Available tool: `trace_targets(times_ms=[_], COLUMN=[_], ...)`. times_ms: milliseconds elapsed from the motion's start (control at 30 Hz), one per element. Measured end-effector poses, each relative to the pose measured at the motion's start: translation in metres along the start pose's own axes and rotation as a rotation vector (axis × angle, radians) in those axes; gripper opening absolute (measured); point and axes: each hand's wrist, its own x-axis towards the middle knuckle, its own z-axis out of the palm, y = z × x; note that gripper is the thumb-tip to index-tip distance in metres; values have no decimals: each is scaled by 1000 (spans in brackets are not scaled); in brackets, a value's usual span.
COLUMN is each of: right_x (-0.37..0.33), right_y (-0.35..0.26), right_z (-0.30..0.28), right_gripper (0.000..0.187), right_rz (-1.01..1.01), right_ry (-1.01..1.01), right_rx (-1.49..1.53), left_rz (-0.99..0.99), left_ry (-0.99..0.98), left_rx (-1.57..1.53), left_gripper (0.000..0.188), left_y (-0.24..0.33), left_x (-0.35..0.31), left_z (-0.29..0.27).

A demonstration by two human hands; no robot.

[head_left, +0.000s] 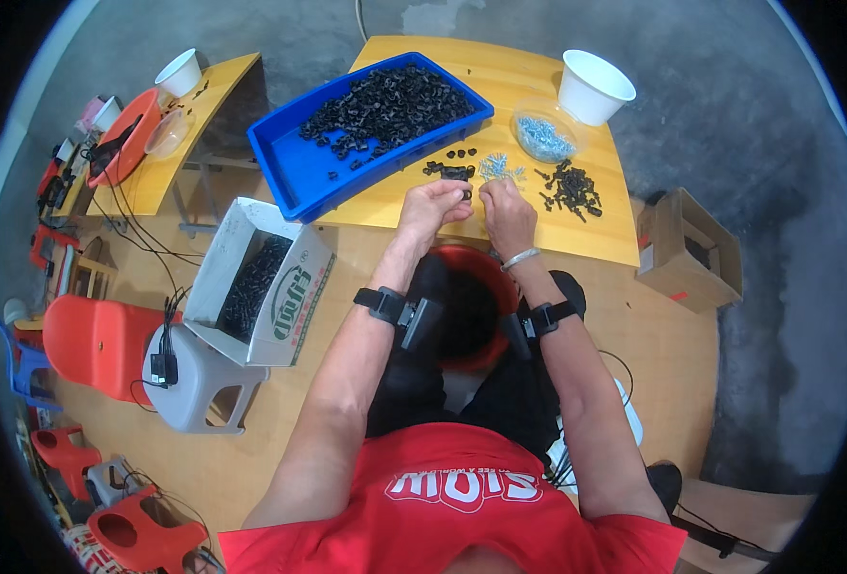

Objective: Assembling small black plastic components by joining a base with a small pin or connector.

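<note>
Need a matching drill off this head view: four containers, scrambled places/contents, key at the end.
1. Blue rectangular plastic tray
2. Clear round plastic bowl
3. White round plastic tub
4. Open brown cardboard box

A. Off the table, to the right of the yellow wooden tabletop
B. Holds small silvery pieces
C. Holds a heap of small black parts, on the tabletop
D. Behind and right of the clear bowl

Pairs: 1-C, 2-B, 3-D, 4-A

My left hand: pinching a small black part
My right hand: fingers curled just beside it — grip hidden
Blue tray: black pieces heaped inside
Table: silver screws, clear bowl, white tub
Between my legs: red bucket
</note>
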Motion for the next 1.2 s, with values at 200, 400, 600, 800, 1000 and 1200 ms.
trace_targets(times_ms=[200,400,600,800,1000,1200], right_x=[2,10,11,12,9,13], right_y=[28,0,-5,-12,-10,2], right_z=[2,-26,-23,-23,-14,-6], right_gripper=[5,11,10,9,8,4], right_rz=[335,678,677,667,609,686], right_ry=[-76,-242,-322,-290,-275,-124], right_rx=[757,1237,1250,1186,1137,1176], left_rz=[-3,1,13,13,37,104], left_ry=[-4,-6,-29,-36,-44,115], left_rx=[37,65,71,87,85,-141], left_gripper=[16,15,14,13,12,14], left_y=[-1,0,-2,-1,-5,-10], left_x=[5,4,6,2,4,3], left_z=[4,1,3,4,1,-5])
